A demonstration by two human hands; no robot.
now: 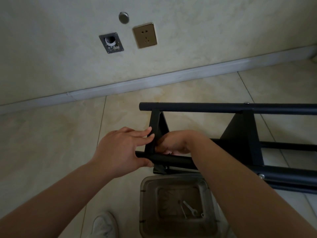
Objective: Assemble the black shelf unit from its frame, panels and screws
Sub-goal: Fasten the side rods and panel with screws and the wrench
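The black shelf unit [240, 138] was laid on its side on the floor, tubes running left to right across the frame's lower centre, its end panel [155, 127] pinched and near tube gripped by the left hand [123, 150], while the right hand [173, 143], curled just right of that panel, could not be told as grasping anything.

Open floor tile [51, 134] lies left of the shelf frame [223, 107]; a clear bin [147, 186] crowds below.
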